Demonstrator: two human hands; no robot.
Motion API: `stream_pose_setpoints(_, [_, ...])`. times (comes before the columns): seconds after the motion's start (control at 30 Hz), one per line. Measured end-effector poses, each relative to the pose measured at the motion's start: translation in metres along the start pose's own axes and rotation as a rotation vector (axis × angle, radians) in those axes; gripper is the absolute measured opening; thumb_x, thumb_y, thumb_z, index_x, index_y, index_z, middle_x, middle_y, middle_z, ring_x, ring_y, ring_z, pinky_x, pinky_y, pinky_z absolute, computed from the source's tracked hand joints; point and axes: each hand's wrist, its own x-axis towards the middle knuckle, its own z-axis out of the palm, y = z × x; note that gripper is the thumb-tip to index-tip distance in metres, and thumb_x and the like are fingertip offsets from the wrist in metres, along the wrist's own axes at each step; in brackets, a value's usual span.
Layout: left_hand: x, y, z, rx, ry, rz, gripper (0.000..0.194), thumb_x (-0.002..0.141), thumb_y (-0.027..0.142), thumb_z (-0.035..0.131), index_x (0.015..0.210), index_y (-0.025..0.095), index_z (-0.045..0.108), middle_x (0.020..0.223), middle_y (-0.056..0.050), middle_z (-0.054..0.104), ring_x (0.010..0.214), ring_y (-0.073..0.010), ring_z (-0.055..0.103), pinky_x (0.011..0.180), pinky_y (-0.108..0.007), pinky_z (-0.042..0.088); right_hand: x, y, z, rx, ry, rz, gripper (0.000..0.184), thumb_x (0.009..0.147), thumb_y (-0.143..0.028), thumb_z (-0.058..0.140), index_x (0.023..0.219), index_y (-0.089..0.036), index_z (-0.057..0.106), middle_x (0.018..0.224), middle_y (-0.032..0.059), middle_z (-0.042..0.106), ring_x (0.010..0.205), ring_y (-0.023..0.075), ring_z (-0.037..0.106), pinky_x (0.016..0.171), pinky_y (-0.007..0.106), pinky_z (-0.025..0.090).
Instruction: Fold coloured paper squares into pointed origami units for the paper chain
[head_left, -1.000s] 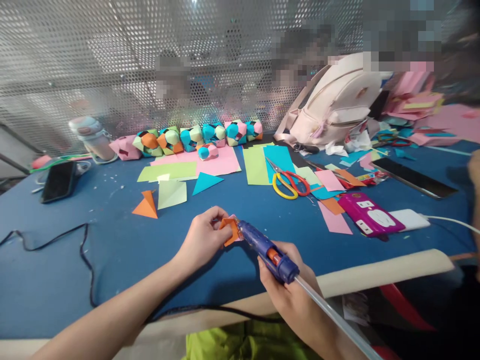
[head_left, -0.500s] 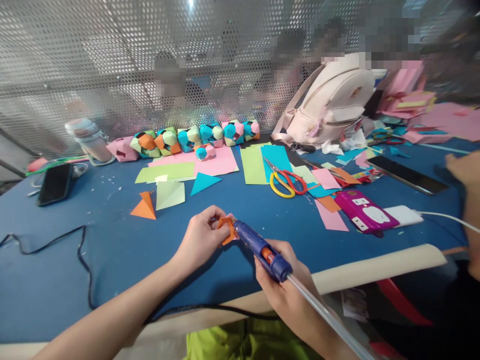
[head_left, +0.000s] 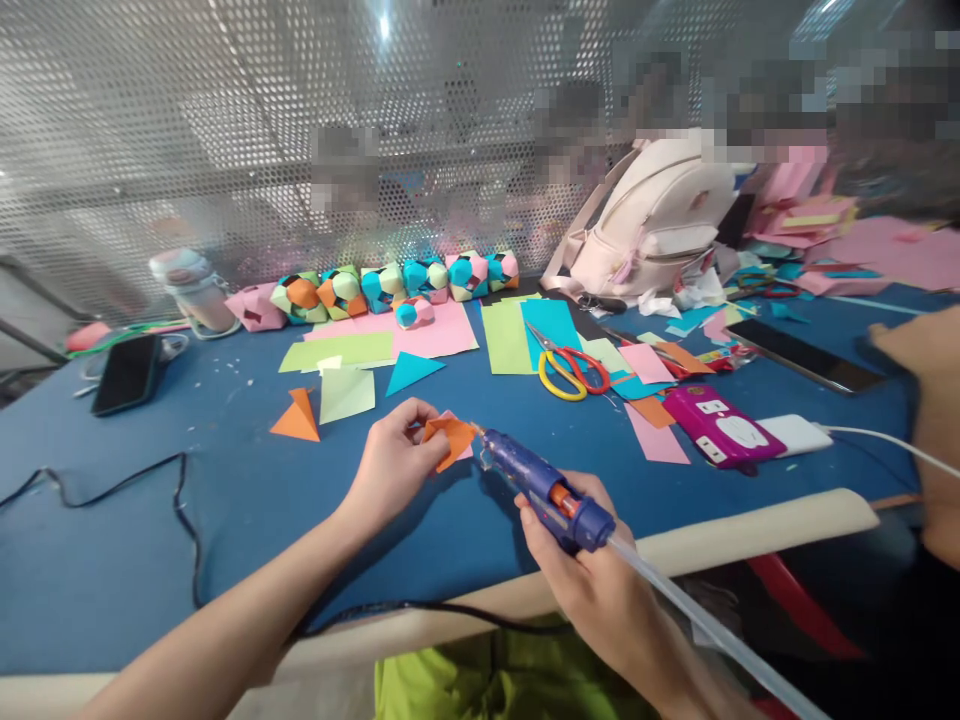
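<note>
My left hand (head_left: 401, 460) pinches a folded paper piece (head_left: 451, 440), orange with a pink part showing at its edge. In my right hand (head_left: 589, 570) is a blue glue gun (head_left: 536, 485), with a long clear glue stick (head_left: 697, 610) coming out of its back end. The nozzle points left and is right at the paper's right edge; whether it touches cannot be made out. Beyond my left hand lie an orange folded piece (head_left: 298, 418), a pale green square (head_left: 347, 395) and a blue paper triangle (head_left: 414, 372).
Several folded paper balls (head_left: 382, 287) line the mesh panel (head_left: 450, 150). Scissors (head_left: 566, 372), paper scraps, a purple case (head_left: 721, 428), a phone (head_left: 802, 352) and a backpack (head_left: 652, 225) occupy the right. Left are another phone (head_left: 126, 372), a bottle (head_left: 196, 290) and a black cord (head_left: 180, 500).
The glue gun has shifted slightly right and its nozzle has drawn back to the paper's edge. The orange paper has turned in my left hand, showing a broader face.
</note>
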Motion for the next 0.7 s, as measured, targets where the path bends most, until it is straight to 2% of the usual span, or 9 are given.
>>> stream_pose_setpoints(0.1, [0.005,0.01,-0.014,-0.099,0.123,0.038,0.015,0.06,0.019,0.062,0.074,0.017,0.058,0.062,0.003,0.061,0.048,-0.0092,0.051,0.045,-0.02,0.038,0.01,0.0,-0.001,0.051,-0.033,0.141,0.026,0.091,-0.041,0.049,0.1,-0.018,0.056,0.085,0.0065,0.066,0.071,0.0173,0.065,0.056,0.023,0.05])
stream_pose_setpoints(0.17, [0.006,0.022,-0.026,-0.174,0.219,0.085,0.018,0.061,0.02,0.064,0.077,0.016,0.058,0.063,0.002,0.063,0.048,-0.0109,0.055,0.045,-0.021,0.04,0.024,0.002,-0.001,0.082,-0.092,0.176,0.032,0.09,-0.046,0.05,0.102,-0.017,0.056,0.086,0.0057,0.065,0.069,0.0172,0.063,0.058,0.025,0.051])
stream_pose_setpoints(0.23, [0.005,0.036,-0.038,-0.242,0.29,0.146,0.018,0.062,0.019,0.065,0.078,0.016,0.057,0.06,0.003,0.063,0.046,-0.0113,0.056,0.044,-0.021,0.041,0.043,0.004,0.001,0.091,-0.174,0.142,0.033,0.09,-0.047,0.049,0.102,-0.017,0.057,0.092,0.0062,0.065,0.07,0.0168,0.062,0.063,0.027,0.051])
stream_pose_setpoints(0.33, [-0.004,0.052,-0.05,-0.325,0.354,0.201,0.018,0.063,0.015,0.065,0.078,0.015,0.056,0.062,0.004,0.064,0.044,-0.0093,0.056,0.042,-0.02,0.042,0.073,0.006,0.005,-0.028,-0.282,-0.004,0.03,0.09,-0.039,0.048,0.104,-0.016,0.062,0.088,0.0045,0.064,0.071,0.0175,0.059,0.07,0.03,0.048])
stream_pose_setpoints(0.4, [-0.013,0.056,-0.053,-0.375,0.341,0.196,0.018,0.064,0.013,0.066,0.078,0.015,0.055,0.065,0.004,0.064,0.047,-0.0088,0.057,0.043,-0.019,0.042,0.089,0.009,0.01,-0.091,-0.306,-0.077,0.028,0.09,-0.033,0.046,0.105,-0.016,0.062,0.091,0.0051,0.064,0.077,0.0183,0.059,0.074,0.03,0.047])
stream_pose_setpoints(0.47, [-0.023,0.052,-0.051,-0.415,0.301,0.154,0.017,0.065,0.013,0.066,0.076,0.015,0.054,0.064,0.004,0.064,0.048,-0.0093,0.058,0.044,-0.02,0.042,0.101,0.014,0.019,-0.157,-0.322,-0.089,0.029,0.089,-0.03,0.047,0.11,-0.015,0.061,0.092,0.0059,0.066,0.082,0.0199,0.061,0.075,0.03,0.046])
stream_pose_setpoints(0.6, [-0.037,0.032,-0.035,-0.492,0.201,-0.018,0.025,0.06,0.018,0.071,0.077,0.016,0.053,0.059,0.003,0.064,0.044,-0.0113,0.057,0.042,-0.021,0.042,0.111,0.024,0.036,-0.331,-0.365,-0.048,0.03,0.088,-0.03,0.05,0.111,-0.013,0.058,0.089,0.0099,0.068,0.082,0.0243,0.064,0.071,0.029,0.045])
stream_pose_setpoints(0.7, [-0.043,0.018,-0.021,-0.527,0.143,-0.142,0.028,0.059,0.022,0.073,0.075,0.016,0.051,0.061,0.002,0.065,0.045,-0.0127,0.059,0.041,-0.021,0.042,0.109,0.029,0.036,-0.362,-0.422,-0.049,0.032,0.089,-0.035,0.049,0.111,-0.013,0.059,0.097,0.0132,0.068,0.089,0.0265,0.064,0.075,0.031,0.046])
